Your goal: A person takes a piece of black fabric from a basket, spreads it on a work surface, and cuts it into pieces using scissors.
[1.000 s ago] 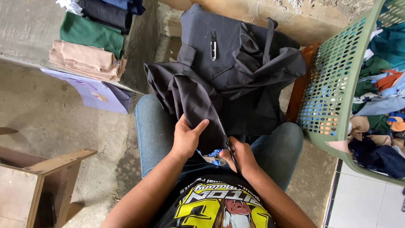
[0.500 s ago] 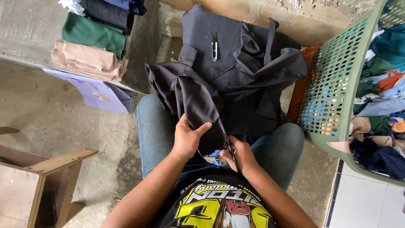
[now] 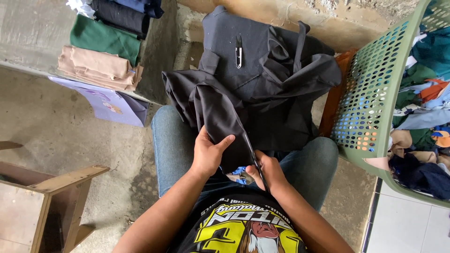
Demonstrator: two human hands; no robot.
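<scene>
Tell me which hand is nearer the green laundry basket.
Right. The right hand, working scissors on the black cloth, lies on the side toward the green laundry basket. The left hand grips the cloth farther away, across the lap.

The handles of the scissors (image 3: 255, 161) are covered by the right hand (image 3: 268, 171); only the blades are seen. The left hand (image 3: 208, 154) fingertips are hidden under the black cloth (image 3: 262, 98). The green basket (image 3: 370, 103) is cut off by the right edge, the wooden stool (image 3: 42, 197) by the left.
</scene>
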